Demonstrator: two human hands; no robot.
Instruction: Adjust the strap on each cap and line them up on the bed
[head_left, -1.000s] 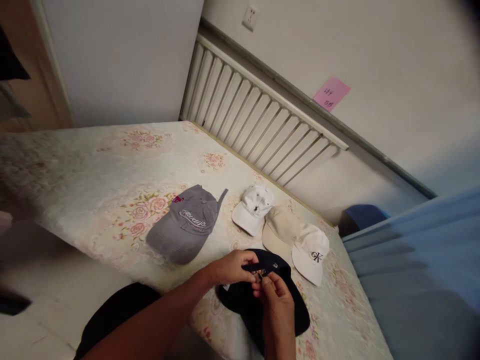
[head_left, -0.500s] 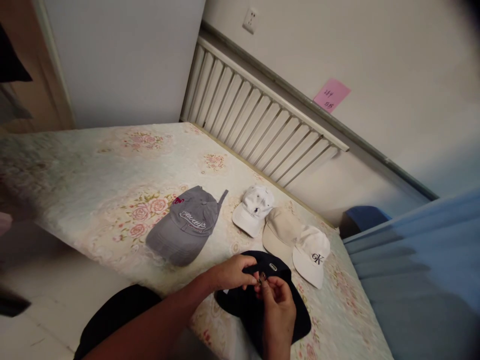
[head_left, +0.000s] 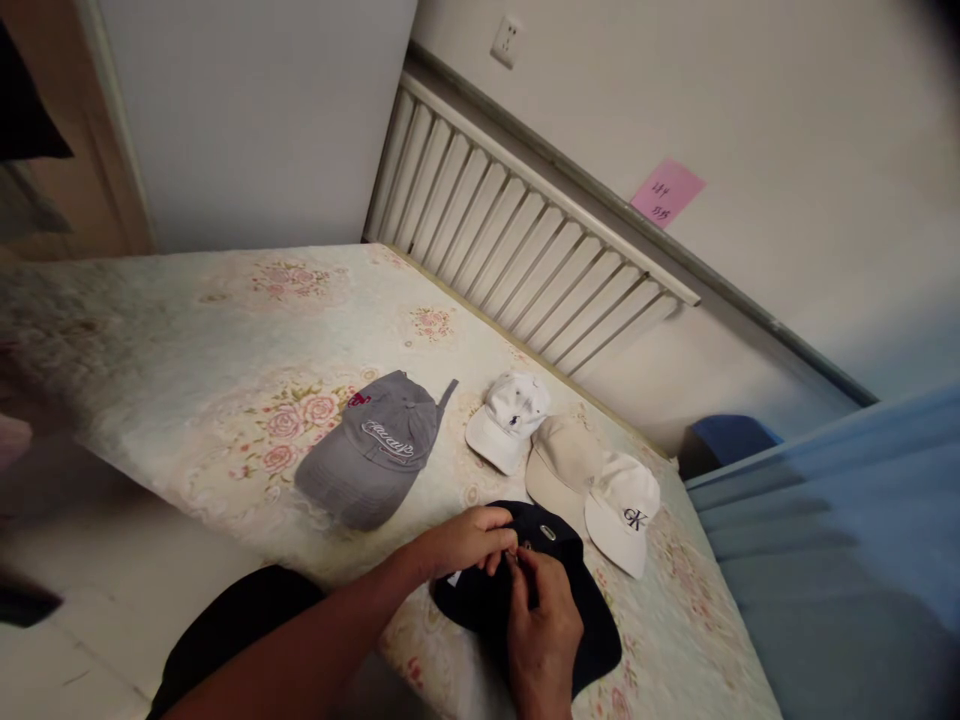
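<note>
A black cap (head_left: 592, 610) lies on the flowered bedspread close to me, its back strap and metal buckle upward. My left hand (head_left: 472, 540) reaches across from the left and pinches the strap by the buckle. My right hand (head_left: 547, 615) bends over the cap, thumb and fingertips closed on the strap at the same spot. The small part between the fingertips is mostly hidden. Left of the hands rests a grey cap (head_left: 375, 450) with white lettering. Beyond them sit a white cap (head_left: 514, 415), a beige cap (head_left: 562, 465) and another white cap (head_left: 626, 505) with dark letters.
The flowered bedspread (head_left: 360, 310) covers the bed. A white radiator (head_left: 517, 220) runs along the wall behind it. A blue curtain (head_left: 840, 530) hangs at the right, with a dark blue object (head_left: 727, 440) behind its edge. Pale floor (head_left: 97, 590) shows at lower left.
My right hand has shifted slightly left and turned over, its fingertips now meeting the left ones nearer the strap's end. The left hand and the caps have hardly moved.
</note>
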